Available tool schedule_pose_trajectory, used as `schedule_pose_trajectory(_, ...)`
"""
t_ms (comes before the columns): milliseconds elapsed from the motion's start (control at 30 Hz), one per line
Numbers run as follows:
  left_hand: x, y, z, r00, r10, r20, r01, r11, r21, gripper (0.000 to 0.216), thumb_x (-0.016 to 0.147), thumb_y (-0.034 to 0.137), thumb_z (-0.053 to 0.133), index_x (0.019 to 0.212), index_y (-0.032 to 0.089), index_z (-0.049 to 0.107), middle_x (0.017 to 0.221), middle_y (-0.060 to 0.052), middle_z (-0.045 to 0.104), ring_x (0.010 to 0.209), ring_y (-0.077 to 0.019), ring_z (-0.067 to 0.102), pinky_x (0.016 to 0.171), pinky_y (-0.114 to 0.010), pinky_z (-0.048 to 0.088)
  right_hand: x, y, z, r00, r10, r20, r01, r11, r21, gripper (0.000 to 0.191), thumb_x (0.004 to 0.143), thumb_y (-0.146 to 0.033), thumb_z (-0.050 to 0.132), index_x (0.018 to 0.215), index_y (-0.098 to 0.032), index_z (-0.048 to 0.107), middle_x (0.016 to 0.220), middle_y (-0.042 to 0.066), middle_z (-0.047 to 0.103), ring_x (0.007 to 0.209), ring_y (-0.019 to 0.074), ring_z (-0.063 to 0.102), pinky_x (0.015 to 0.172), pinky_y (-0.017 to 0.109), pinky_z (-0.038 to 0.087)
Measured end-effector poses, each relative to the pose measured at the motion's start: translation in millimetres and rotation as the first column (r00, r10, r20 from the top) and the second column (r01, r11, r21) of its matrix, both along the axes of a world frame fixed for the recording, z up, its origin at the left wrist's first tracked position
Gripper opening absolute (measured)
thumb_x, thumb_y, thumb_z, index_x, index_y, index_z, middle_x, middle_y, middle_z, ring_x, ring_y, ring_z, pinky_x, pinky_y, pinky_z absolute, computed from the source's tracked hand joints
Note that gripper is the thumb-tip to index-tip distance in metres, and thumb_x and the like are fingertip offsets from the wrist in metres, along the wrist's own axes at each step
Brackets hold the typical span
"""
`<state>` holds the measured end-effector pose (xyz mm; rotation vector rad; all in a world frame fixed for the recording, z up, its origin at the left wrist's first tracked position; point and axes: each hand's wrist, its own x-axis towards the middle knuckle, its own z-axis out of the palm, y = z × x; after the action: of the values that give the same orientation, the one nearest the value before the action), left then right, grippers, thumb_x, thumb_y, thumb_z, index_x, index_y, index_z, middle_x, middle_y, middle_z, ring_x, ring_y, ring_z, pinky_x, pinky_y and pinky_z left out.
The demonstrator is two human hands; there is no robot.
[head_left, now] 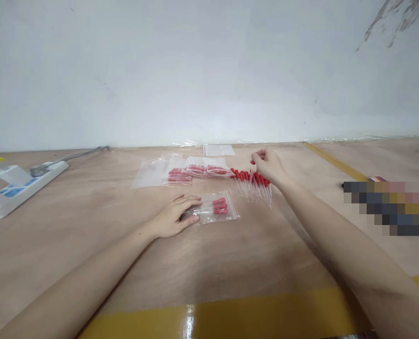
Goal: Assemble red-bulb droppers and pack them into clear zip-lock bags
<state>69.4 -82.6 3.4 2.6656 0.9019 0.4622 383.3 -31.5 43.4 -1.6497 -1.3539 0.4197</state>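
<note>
My left hand [174, 216] lies on the tabletop, fingers and thumb apart, over the left end of a clear zip bag [207, 216]. Three red-bulbed glass droppers [220, 205] lie inside that bag, their stems pointing left under the hand. Farther right, my right hand [269, 165] is closed in a pinch on a dropper, whose red bulb shows at the fingertips. Just below it is a row of loose droppers [243, 175], red bulbs away from me and clear stems toward me. My right wrist hides part of their right end.
Filled zip bags [195, 168] overlap behind my left hand, beside a flat bag that looks unfilled [148, 173]. A white bag or sheet [219, 150] lies by the wall. A power strip [36, 186] stands left; a pixelated patch covers something right. Yellow tape [213, 313] crosses the front.
</note>
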Motion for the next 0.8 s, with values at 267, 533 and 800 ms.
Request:
schedule_pose_trajectory(267, 0.5, 1.2, -1.4, 0.998, 0.021, -0.054, -0.021, 1.0, 0.011, 0.04, 0.089, 0.04, 0.037, 0.126, 0.025, 0.043, 0.132, -0.004, 0.045, 0.123, -0.0189, 0.039, 0.107, -0.044, 0.021, -20.7, -33.5, -32.7, 0.73, 0.045, -0.682, -0.028, 0.999, 0.037, 0.02, 0.083, -0.033, 0.047, 0.08, -0.023, 0.03, 0.057, -0.005, 0.055, 0.04, 0.0087, 0.052, 0.041, 0.02, 0.045)
schedule_pose_trajectory(533, 1.4, 0.7, -0.8, 0.999, 0.022, -0.044, -0.022, 1.0, 0.015, 0.041, 0.088, 0.041, 0.04, 0.125, 0.024, 0.044, 0.132, -0.005, 0.046, 0.122, -0.02, 0.04, 0.107, -0.045, 0.021, -39.3, -39.9, -46.6, 0.547, 0.07, -0.834, -0.074, 0.997, 0.035, 0.016, 0.087, -0.028, 0.042, 0.078, -0.023, 0.031, 0.061, -0.004, 0.055, 0.049, 0.0098, 0.059, 0.056, 0.026, 0.054)
schedule_pose_trajectory(800, 1.0, 0.3, -1.3, 0.997, 0.035, -0.068, -0.035, 0.999, 0.002, 0.042, 0.088, 0.041, 0.038, 0.126, 0.025, 0.042, 0.134, -0.005, 0.043, 0.124, -0.019, 0.038, 0.107, -0.046, 0.019, -44.5, -55.2, -47.5, 0.524, 0.106, -0.845, -0.167, 0.986, 0.021, 0.012, 0.088, -0.022, 0.039, 0.078, -0.022, 0.033, 0.06, -0.004, 0.054, 0.049, 0.0096, 0.059, 0.055, 0.025, 0.054)
